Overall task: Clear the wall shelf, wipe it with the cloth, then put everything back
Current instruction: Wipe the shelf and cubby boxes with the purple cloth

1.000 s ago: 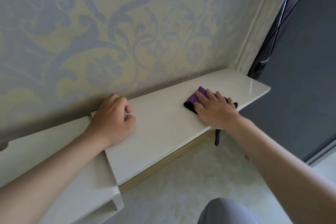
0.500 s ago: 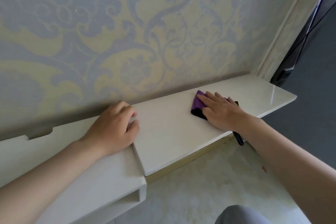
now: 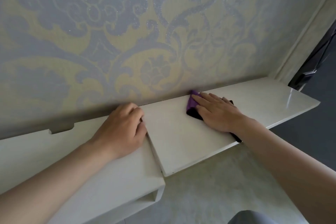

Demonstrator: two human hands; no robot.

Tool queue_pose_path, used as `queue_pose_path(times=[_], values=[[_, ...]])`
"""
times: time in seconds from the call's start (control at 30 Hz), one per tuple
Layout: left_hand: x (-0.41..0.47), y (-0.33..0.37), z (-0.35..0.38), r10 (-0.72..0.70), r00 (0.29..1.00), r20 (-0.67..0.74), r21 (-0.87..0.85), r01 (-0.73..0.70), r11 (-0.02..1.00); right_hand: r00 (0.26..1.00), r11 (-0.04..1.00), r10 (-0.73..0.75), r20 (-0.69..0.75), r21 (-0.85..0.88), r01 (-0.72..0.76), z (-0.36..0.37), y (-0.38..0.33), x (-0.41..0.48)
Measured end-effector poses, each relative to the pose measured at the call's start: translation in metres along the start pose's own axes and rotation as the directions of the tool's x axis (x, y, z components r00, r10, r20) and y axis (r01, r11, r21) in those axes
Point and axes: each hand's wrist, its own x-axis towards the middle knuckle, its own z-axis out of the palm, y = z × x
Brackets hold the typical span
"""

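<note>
Presses the folded purple-and-black cloth [image 3: 192,104] flat onto the glossy cream wall shelf [image 3: 263,100] with the right hand [image 3: 218,112], fingers straight and slightly spread, close to the shelf's back edge, probably to push the wipe right into the seam at the wall. Rests the left hand [image 3: 121,129], fingers loosely curled and gripping nothing, against the shelf's left end on the lower white ledge [image 3: 54,151], seemingly as a brace for the reach.
</note>
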Motion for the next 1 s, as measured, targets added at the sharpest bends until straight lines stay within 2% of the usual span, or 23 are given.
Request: queue_pose_path(times=[0.1,0.2,0.3,0.4,0.47,0.57,0.63,0.73,0.87,0.93,1.0], values=[[0.003,0.001,0.004,-0.025,0.999,-0.023,-0.013,0.025,1.0,1.0,0.999,-0.026,0.006,-0.029,0.026,0.006,-0.033,-0.002],[0.002,-0.002,0.002,-0.068,0.993,-0.098,-0.043,0.064,0.997,0.973,0.973,-0.232,-0.003,0.013,0.232,0.014,-0.098,-0.012],[0.0,-0.007,-0.006,-0.142,0.984,-0.105,-0.086,0.133,0.987,0.941,0.941,-0.336,-0.033,0.03,0.337,0.014,-0.123,-0.014],[-0.016,-0.02,-0.021,-0.064,0.998,0.012,-0.002,0.064,0.998,0.949,0.949,-0.315,-0.018,0.022,0.315,0.011,-0.095,-0.01],[-0.041,-0.034,-0.036,-0.012,0.997,0.075,0.096,0.005,0.995,0.978,0.978,-0.208,-0.004,0.012,0.208,0.007,-0.052,-0.002],[-0.073,-0.058,-0.054,-0.036,0.995,0.097,0.15,0.021,0.988,1.0,1.0,-0.001,0.008,-0.025,0.001,-0.003,0.004,0.003],[-0.077,-0.064,-0.056,-0.08,0.993,0.092,0.111,0.07,0.991,1.0,0.999,0.029,0.003,-0.042,-0.029,-0.002,0.001,0.003],[-0.075,-0.059,-0.05,-0.066,0.996,0.064,0.136,0.057,0.989,0.994,0.991,-0.113,-0.007,-0.077,0.112,0.011,-0.059,-0.003],[-0.077,-0.058,-0.048,-0.091,0.994,0.055,0.103,0.085,0.991,0.931,0.932,-0.362,-0.039,-0.031,0.361,0.019,-0.134,-0.017],[-0.078,-0.059,-0.049,-0.094,0.993,0.065,0.093,0.088,0.992,0.927,0.927,-0.374,-0.032,-0.014,0.374,0.017,-0.13,-0.015],[-0.079,-0.06,-0.049,-0.092,0.993,0.068,0.089,0.086,0.992,0.954,0.954,-0.301,-0.001,0.015,0.301,0.014,-0.105,-0.009]])
